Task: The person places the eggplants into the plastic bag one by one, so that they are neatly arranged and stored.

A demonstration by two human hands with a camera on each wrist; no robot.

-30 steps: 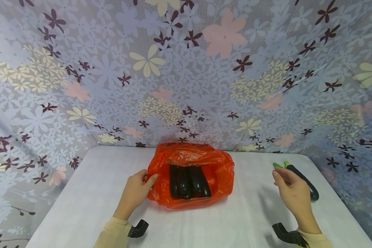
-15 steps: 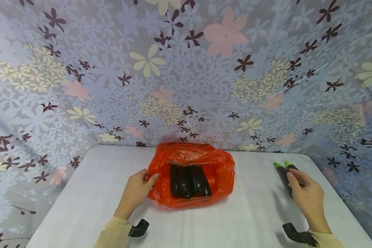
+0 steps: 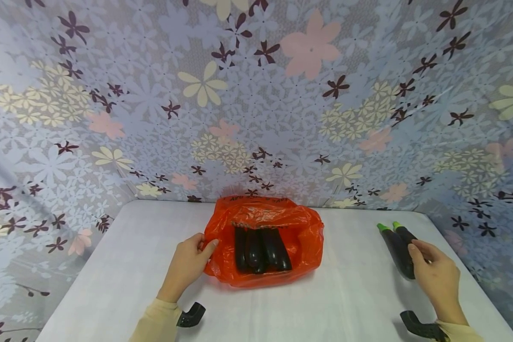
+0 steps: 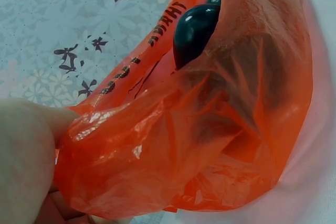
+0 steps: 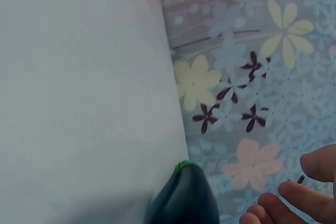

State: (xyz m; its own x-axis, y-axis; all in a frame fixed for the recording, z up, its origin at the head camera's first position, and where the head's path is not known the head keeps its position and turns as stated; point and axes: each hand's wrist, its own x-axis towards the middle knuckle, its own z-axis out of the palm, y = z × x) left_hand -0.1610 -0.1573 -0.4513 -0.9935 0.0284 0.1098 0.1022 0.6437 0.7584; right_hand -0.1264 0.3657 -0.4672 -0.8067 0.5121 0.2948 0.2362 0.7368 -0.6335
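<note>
A red plastic bag (image 3: pixel 309 242) lies on the white table with its mouth facing me. Several dark, glossy eggplants (image 3: pixel 262 251) show inside it. My left hand (image 3: pixel 188 261) pinches the bag's left edge between thumb and fingers; the left wrist view shows the film bunched there. Two more eggplants lie side by side at the table's right, green stem ends pointing away: the inner eggplant (image 3: pixel 396 251) and the outer eggplant (image 3: pixel 405 232). Over the outer one, covering its lower part, is my right hand (image 3: pixel 438 278). In the right wrist view its fingers (image 5: pixel 310 200) are parted, with nothing between them.
The white table (image 3: pixel 337 304) ends at a flower-patterned backdrop (image 3: pixel 256 118), which rises behind it and at both sides. A black band with a protruding piece sits on each wrist, the left mount (image 3: pixel 191 315) and the right mount (image 3: pixel 419 325).
My right hand has moved right and toward me, from above the inner eggplant's stem to over the outer eggplant, uncovering the inner one. My left hand and the bag have stayed put.
</note>
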